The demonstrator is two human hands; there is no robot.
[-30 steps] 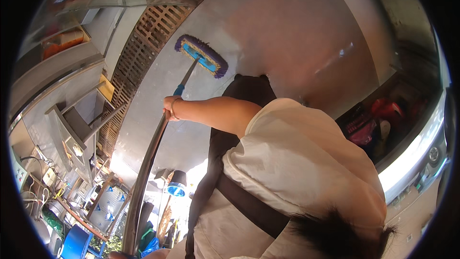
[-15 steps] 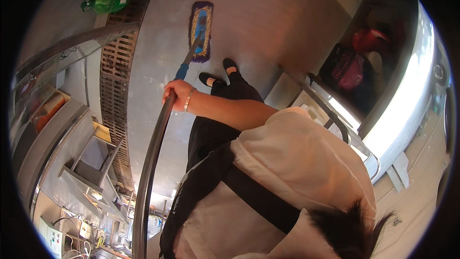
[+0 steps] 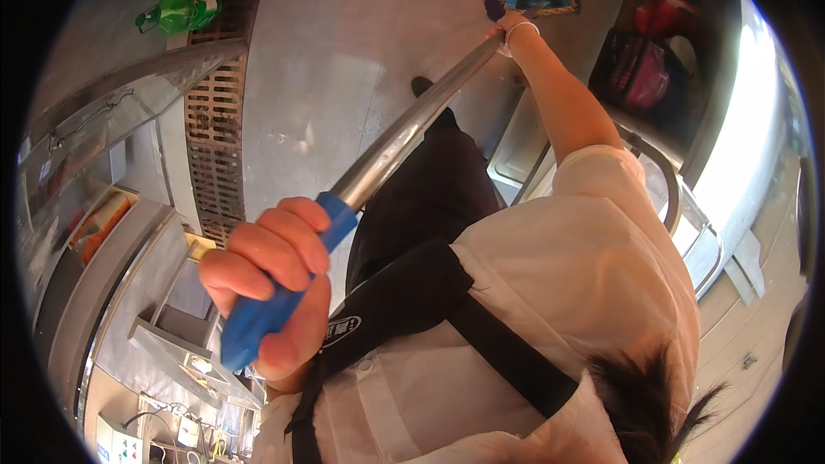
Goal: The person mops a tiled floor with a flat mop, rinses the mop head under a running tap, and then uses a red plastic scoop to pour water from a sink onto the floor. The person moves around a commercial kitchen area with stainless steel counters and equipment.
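Note:
A mop with a metal pole (image 3: 400, 137) runs slantwise across the view. My left hand (image 3: 279, 279) is wrapped round its blue grip (image 3: 266, 318), close to the camera at the lower left. Farther along the pole, my right hand (image 3: 510, 27), with a bracelet at the wrist, is closed round the shaft, my arm stretched forward. Just past it, the mop head (image 3: 550, 2) lies sideways on the floor, a blue plate ringed by yellow and purple fringe.
On the left, a slotted drain grate (image 3: 215, 155) runs along steel counters and shelves. A green bottle (image 3: 185, 11) stands at the far left. Dark shelving on the right holds a pink bag (image 3: 646, 77). One dark shoe (image 3: 421, 86) shows near the pole.
The mop head has swung from the middle to the right and turned sideways. My right hand has moved forward and right. My left hand and the blue grip have come into view.

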